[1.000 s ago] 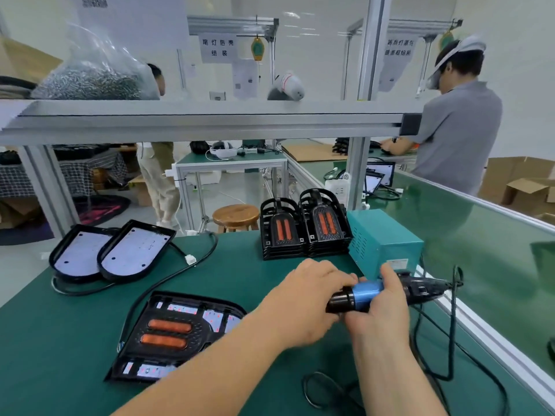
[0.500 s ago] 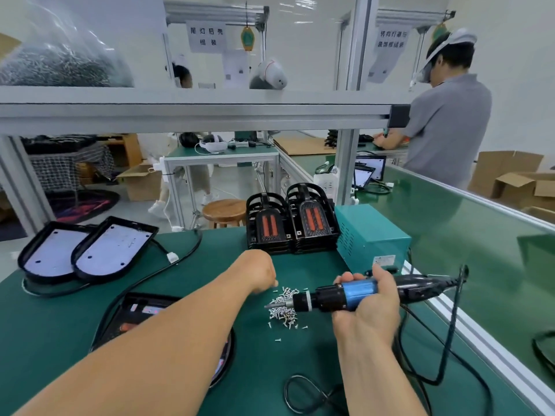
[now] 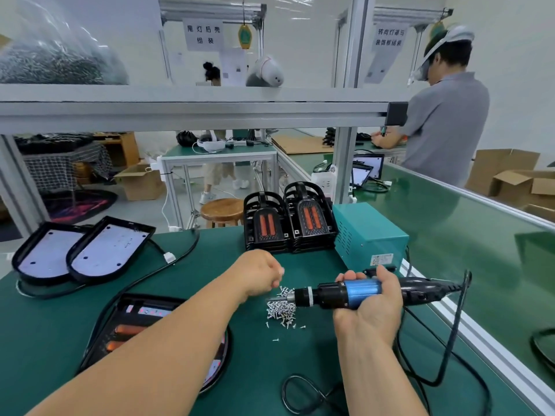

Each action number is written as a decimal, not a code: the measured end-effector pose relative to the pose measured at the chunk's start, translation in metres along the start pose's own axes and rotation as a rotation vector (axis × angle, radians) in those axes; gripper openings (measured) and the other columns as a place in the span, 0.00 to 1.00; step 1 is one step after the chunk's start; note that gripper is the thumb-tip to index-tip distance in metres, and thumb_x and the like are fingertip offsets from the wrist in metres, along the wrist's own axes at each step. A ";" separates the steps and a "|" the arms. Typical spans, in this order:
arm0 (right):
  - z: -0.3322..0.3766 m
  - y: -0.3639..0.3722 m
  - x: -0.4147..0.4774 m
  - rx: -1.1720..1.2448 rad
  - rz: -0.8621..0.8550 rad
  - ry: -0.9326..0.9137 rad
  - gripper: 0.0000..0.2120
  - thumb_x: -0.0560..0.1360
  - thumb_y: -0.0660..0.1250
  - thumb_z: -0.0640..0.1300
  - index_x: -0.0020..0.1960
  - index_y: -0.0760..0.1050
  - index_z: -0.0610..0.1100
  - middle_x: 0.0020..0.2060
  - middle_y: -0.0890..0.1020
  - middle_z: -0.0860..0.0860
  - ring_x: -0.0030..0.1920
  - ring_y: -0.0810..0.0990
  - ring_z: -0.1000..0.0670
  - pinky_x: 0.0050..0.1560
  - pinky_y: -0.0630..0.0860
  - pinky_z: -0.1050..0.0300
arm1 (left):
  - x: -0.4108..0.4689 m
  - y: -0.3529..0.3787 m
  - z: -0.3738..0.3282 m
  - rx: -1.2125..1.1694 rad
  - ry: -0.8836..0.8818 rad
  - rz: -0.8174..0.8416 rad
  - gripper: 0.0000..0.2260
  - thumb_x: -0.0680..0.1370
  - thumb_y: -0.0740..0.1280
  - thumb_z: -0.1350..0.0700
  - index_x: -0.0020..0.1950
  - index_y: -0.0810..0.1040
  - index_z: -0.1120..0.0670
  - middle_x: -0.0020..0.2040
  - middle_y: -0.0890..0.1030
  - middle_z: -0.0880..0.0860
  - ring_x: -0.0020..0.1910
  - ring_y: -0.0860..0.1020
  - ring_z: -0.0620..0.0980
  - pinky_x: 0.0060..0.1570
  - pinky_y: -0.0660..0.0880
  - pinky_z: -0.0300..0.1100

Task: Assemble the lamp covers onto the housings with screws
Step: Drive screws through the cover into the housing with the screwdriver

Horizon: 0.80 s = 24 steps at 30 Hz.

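My right hand [image 3: 368, 310] grips the blue-and-black electric screwdriver [image 3: 360, 291], held level with its bit pointing left over a pile of small silver screws [image 3: 280, 312] on the green mat. At the pile's far edge, my left hand [image 3: 259, 274] has its fingertips curled and pinched together on a screw. My left forearm partly hides a black lamp unit with orange strips [image 3: 132, 325] lying flat at the near left. Two open housings with white boards [image 3: 108, 249] lie at the far left. Two stacks of black covers [image 3: 310, 220] stand behind the screws.
A teal power box [image 3: 371, 232] stands right of the cover stacks. The screwdriver's black cable [image 3: 450, 349] loops along the bench's right edge. Lamp cables [image 3: 168, 271] trail across the left side. A person in grey [image 3: 444, 127] works at the far bench.
My left hand left the screwdriver's tip, reached forward to the screw pile and stays there. The right hand keeps the screwdriver level. The view has tilted slightly.
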State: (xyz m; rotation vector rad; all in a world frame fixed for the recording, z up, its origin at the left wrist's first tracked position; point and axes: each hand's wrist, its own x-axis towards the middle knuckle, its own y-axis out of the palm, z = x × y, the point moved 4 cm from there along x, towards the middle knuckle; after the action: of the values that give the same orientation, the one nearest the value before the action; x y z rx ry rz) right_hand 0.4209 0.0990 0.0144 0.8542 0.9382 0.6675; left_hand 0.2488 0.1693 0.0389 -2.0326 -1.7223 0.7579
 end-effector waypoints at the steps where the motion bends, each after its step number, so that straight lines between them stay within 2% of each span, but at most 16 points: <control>1: 0.002 0.001 0.000 0.029 0.008 -0.001 0.09 0.74 0.70 0.43 0.43 0.71 0.42 0.31 0.76 0.48 0.28 0.77 0.49 0.37 0.79 0.54 | -0.008 -0.003 -0.002 -0.293 -0.023 0.040 0.06 0.81 0.65 0.63 0.45 0.79 0.60 0.38 0.80 0.51 0.36 0.78 0.45 0.38 0.76 0.36; 3: 0.007 0.003 -0.001 0.087 0.042 -0.007 0.09 0.74 0.70 0.43 0.42 0.70 0.42 0.30 0.75 0.49 0.28 0.76 0.49 0.38 0.78 0.53 | -0.025 -0.010 -0.003 -0.671 -0.040 0.105 0.06 0.80 0.66 0.64 0.43 0.78 0.58 0.32 0.79 0.50 0.30 0.76 0.41 0.31 0.76 0.32; 5: 0.013 0.006 -0.002 0.128 0.072 -0.024 0.09 0.75 0.68 0.43 0.41 0.70 0.43 0.29 0.75 0.49 0.27 0.75 0.49 0.39 0.77 0.53 | -0.040 -0.011 -0.001 -0.780 -0.045 0.147 0.06 0.80 0.66 0.63 0.44 0.78 0.58 0.30 0.78 0.50 0.28 0.75 0.40 0.28 0.75 0.31; 13: 0.020 0.009 -0.009 0.182 0.106 -0.049 0.10 0.73 0.70 0.44 0.40 0.69 0.44 0.27 0.75 0.50 0.26 0.75 0.49 0.40 0.78 0.54 | -0.062 0.001 0.009 -0.761 -0.088 0.101 0.10 0.81 0.66 0.57 0.40 0.75 0.58 0.28 0.76 0.50 0.25 0.73 0.41 0.25 0.74 0.31; 24: 0.018 0.010 -0.008 0.199 0.099 -0.040 0.09 0.73 0.70 0.44 0.41 0.70 0.43 0.27 0.75 0.51 0.26 0.75 0.50 0.41 0.78 0.55 | -0.064 0.005 0.013 -0.753 -0.134 0.029 0.11 0.80 0.67 0.54 0.40 0.75 0.57 0.27 0.76 0.49 0.25 0.73 0.41 0.25 0.74 0.32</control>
State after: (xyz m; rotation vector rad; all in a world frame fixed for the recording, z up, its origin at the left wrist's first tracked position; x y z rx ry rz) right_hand 0.4318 0.0915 0.0320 1.0926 0.9408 0.6469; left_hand 0.2375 0.1049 0.0362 -2.5108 -2.3028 0.2581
